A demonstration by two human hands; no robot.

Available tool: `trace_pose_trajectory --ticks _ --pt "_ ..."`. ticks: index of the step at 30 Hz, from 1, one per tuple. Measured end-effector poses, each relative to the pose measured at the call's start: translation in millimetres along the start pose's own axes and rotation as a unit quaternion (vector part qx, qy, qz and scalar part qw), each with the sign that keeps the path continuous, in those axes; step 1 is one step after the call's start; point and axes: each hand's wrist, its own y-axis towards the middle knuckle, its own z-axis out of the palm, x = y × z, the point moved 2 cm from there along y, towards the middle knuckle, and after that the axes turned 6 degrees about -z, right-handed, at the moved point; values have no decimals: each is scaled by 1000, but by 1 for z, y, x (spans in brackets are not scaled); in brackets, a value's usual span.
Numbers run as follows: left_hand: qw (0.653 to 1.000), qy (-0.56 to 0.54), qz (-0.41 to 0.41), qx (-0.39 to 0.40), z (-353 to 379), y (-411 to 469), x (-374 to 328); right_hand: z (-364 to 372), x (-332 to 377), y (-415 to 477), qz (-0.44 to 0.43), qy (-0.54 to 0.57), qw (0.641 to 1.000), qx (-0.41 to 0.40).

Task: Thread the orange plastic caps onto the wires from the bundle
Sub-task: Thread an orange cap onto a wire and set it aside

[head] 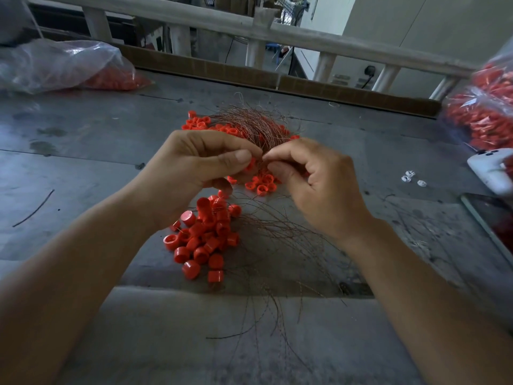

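Pinching a single orange cap (251,163) between thumb and forefinger, the left hand (200,162) is held above the table (97,151), its other fingers curled beneath. The right hand (313,176) meets it fingertip to fingertip, with thumb and forefinger closed on thin strands at the near end of the wire bundle (249,123); whether a strand has entered the cap cannot be seen. The bundle fans up and away behind the hands, arching over a scatter of far caps (198,124).

Just below the fingertips lies a small cluster of loose caps (262,184). Nearer the person sits a larger heap of caps (205,237), and beside it thin wires (280,245) spread to the right and toward the table's near edge.

At far left a clear plastic bag (55,65) holds more orange pieces. Another bag (485,112), also full of orange parts, sits at far right. Below it are a white device (488,173), a dark-screened phone (494,220) and a few small white bits (410,176). A pale railing (194,23) runs beyond the table.
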Motion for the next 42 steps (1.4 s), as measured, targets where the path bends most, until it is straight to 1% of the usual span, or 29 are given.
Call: trace_pose_trajectory --ticks 3,6,8,10,14,17,21,31,37,42 --pt "1000 -7 -5 -25 -5 1 -1 -7 -4 1 27 -9 999 -19" --pt "1000 4 -16 -22 -2 1 1 -7 -4 1 51 26 998 -9" --pt "1000 15 -22 -10 2 0 3 -4 1 0 28 35 999 4" --pt "1000 8 -27 2 5 -1 5 -3 5 0 5 23 1000 -4" --pt "991 -124 -43 19 1 1 5 -12 2 0 35 27 997 -59" --pt "985 -163 -44 35 2 1 4 -16 1 0 50 56 994 -77" --pt "986 -153 -40 47 3 -1 3 -14 3 -1 62 70 993 -71" --pt "984 -161 -39 63 3 0 5 -12 7 -2 58 93 992 -62" --pt "990 -132 -33 46 3 -1 3 -11 7 -1 61 101 992 -54" --pt "986 -156 -41 33 5 -1 3 -11 7 -1 68 101 992 -46"
